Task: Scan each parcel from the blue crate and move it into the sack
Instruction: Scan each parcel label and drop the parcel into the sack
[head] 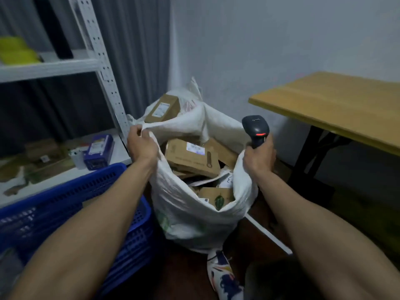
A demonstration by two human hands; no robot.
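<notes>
Left fingers (136,132) pinching sack (184,213) rim, right fingers (268,144) gripping scanner (255,126)

Labels on the parcels (190,158) are too blurred to read.

Left hand (141,146) and right hand (257,158) are clenched, stretched forward apart.

White sack (184,219) (mouth open) full of cardboard parcels (190,156).
</notes>
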